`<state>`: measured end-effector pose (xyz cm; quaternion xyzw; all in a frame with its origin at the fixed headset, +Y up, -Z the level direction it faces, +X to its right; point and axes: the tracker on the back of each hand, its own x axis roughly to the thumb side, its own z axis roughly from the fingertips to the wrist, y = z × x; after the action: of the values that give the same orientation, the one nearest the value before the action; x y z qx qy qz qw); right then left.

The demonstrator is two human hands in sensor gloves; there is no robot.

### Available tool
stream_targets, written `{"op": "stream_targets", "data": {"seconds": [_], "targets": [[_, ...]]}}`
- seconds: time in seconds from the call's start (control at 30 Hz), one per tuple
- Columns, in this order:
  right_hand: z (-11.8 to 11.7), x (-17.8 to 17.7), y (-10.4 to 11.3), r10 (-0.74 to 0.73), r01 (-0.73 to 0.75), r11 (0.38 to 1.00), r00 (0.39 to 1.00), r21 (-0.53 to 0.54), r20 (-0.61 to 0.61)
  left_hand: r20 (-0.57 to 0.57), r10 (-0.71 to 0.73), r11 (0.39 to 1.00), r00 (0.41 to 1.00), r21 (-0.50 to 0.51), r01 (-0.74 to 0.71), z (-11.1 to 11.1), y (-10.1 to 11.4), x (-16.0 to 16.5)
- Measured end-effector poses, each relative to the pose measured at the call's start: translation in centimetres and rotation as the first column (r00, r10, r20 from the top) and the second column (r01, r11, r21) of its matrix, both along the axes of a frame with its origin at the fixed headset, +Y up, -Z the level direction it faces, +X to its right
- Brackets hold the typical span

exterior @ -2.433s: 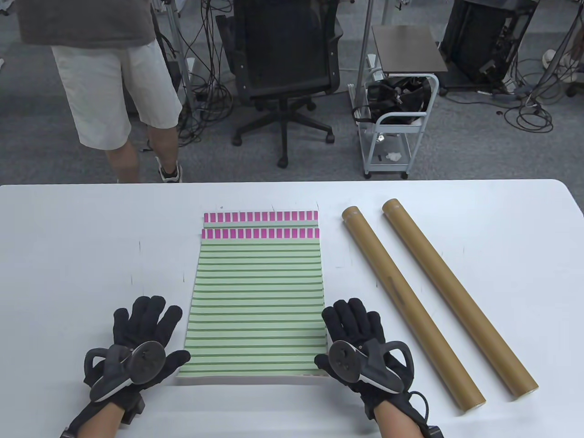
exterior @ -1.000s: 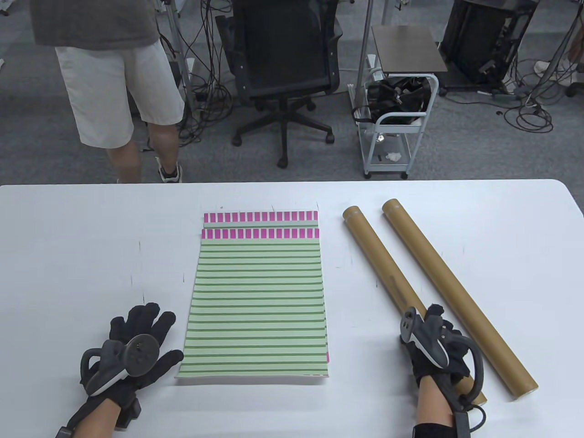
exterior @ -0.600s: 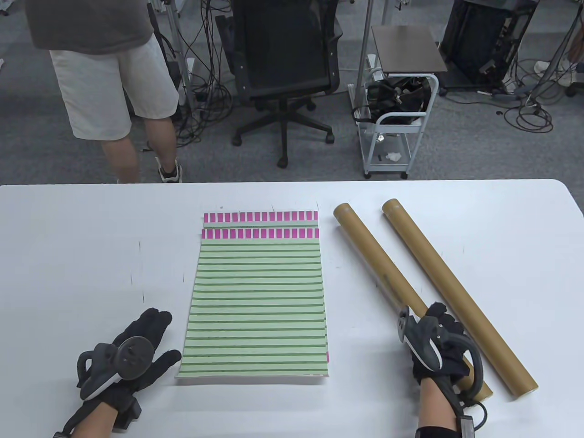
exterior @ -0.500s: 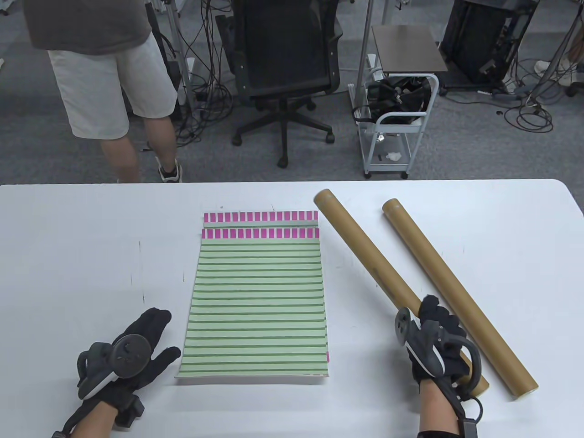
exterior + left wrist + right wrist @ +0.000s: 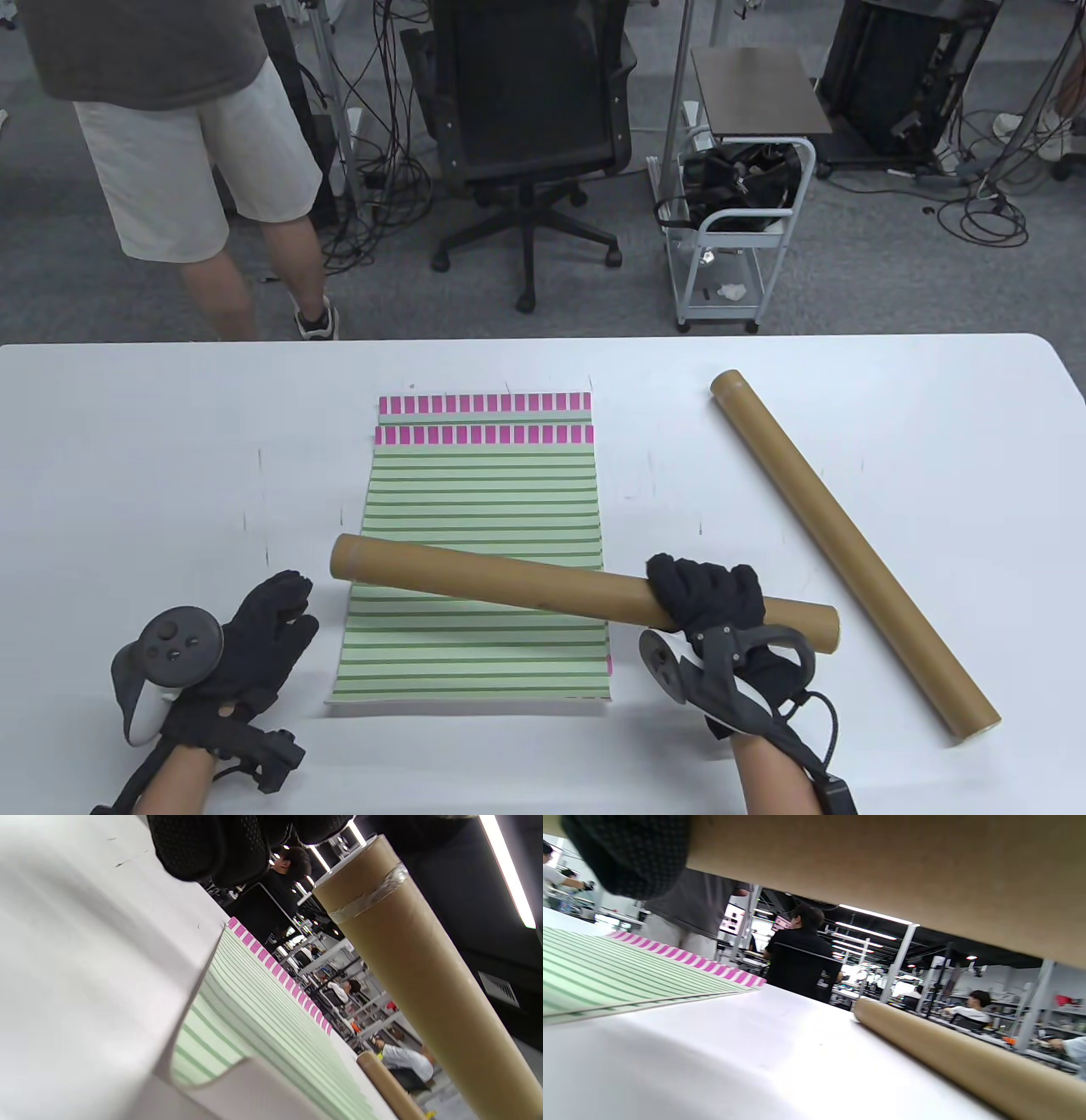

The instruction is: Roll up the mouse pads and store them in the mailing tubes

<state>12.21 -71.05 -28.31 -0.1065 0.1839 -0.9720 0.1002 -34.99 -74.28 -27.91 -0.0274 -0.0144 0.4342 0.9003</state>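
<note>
On the white tabletop (image 5: 170, 441), my right hand (image 5: 721, 620) wraps one brown cardboard mailing tube (image 5: 509, 581) crosswise above the green-striped mouse pads (image 5: 479, 509), probably toward my relaxed, empty left hand (image 5: 242, 654).

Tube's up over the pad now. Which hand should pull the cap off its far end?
Left. The left hand is free beside that end of the tube; the right hand already grips the tube.

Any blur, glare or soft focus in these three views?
Table view: sharp, evenly lit, soft shadows. Left wrist view: the near mouse pad corner and table are blurred; ceiling lights glare. Right wrist view: the held tube and the near table are soft; the background is sharper.
</note>
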Motion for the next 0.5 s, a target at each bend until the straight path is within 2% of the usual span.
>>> {"op": "stream_targets", "data": {"seconds": [0.1,0.23,0.33,0.5], "targets": [[0.6,-1.4,0.5,0.028,-0.026,0.999,0.998,0.044,-0.053,0.002,0.164,0.986,0.986,-0.013,-0.164,-0.1,0.2,-0.3],[1.2,-2.3,0.9,0.043,-0.037,0.997,0.996,0.073,-0.084,-0.017,0.161,0.987,0.987,-0.010,-0.161,-0.1,0.0,-0.7],[1.1,-2.1,0.8,0.040,-0.036,0.997,0.996,0.065,-0.075,0.025,0.227,0.974,0.974,-0.028,-0.226,0.0,0.0,-0.5],[0.6,-1.0,0.5,-0.009,0.010,1.000,0.998,0.015,-0.058,0.131,0.426,0.905,0.895,-0.068,-0.420,-0.3,-0.4,-0.4]]}}
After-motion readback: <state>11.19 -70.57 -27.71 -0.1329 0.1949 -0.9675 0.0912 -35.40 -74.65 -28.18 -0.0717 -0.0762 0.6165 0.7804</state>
